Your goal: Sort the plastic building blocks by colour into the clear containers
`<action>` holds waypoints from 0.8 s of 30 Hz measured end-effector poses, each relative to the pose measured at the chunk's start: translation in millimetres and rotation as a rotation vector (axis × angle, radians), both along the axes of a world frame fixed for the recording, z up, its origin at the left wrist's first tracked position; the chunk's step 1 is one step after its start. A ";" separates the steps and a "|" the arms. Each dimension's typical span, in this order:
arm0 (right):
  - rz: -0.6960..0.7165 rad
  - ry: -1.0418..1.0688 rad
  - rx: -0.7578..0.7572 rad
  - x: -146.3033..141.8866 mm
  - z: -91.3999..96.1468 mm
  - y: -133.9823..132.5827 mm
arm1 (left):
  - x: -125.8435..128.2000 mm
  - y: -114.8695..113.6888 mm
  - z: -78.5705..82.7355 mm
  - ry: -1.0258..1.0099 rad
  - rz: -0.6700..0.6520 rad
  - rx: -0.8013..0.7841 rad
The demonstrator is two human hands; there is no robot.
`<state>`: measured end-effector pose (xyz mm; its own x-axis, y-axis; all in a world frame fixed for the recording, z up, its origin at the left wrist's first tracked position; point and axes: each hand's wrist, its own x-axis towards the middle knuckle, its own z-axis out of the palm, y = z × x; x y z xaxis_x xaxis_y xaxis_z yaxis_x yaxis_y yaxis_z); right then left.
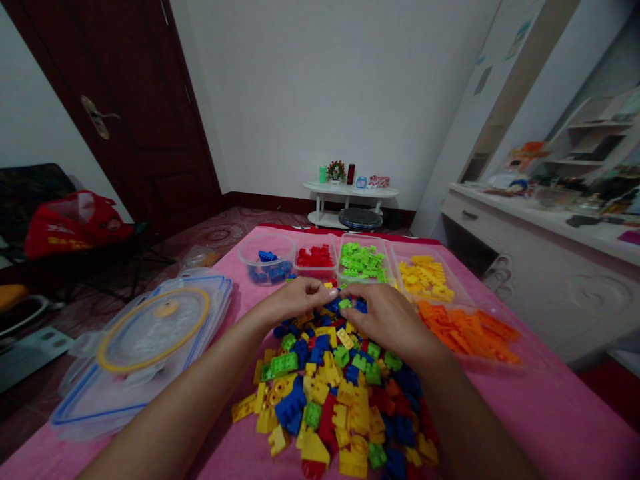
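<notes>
A heap of mixed toy bricks [327,383] in yellow, blue, green and red lies on the pink tablecloth before me. Both hands are at its far side, close together. My left hand [301,297] is closed with its fingers curled down; whatever it may hold is hidden. My right hand [383,312] comes in from the right, its thumb and forefinger around a small green brick [345,303]. Behind the hands stand clear containers of red bricks [315,256], green bricks [363,260] and blue bricks [270,268]; yellow bricks [427,277] fill another.
Orange bricks [467,330] sit in a clear tray at the right. Stacked clear lids [200,333], one with a yellow ring, lie at the table's left edge. Beyond the pink tablecloth [530,407] are a white side table [350,191] and a drawer cabinet [550,240].
</notes>
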<state>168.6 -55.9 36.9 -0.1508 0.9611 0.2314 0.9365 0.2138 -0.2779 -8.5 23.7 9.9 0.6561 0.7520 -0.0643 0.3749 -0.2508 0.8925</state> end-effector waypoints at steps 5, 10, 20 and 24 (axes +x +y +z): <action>0.087 -0.002 -0.039 -4.3 -0.4 -0.9 | 2.3 -4.4 -0.7 -0.029 -0.119 -0.032; 0.056 -0.144 -0.113 -7.6 1.5 -4.9 | -0.6 -0.3 -5.5 0.129 -0.139 0.167; -0.060 0.063 -0.009 1.4 -3.3 1.6 | 7.6 -1.9 -6.9 -0.300 0.138 -0.382; 0.054 0.306 0.091 -10.6 -1.8 3.5 | 13.1 -7.6 -9.9 -0.426 0.007 -0.784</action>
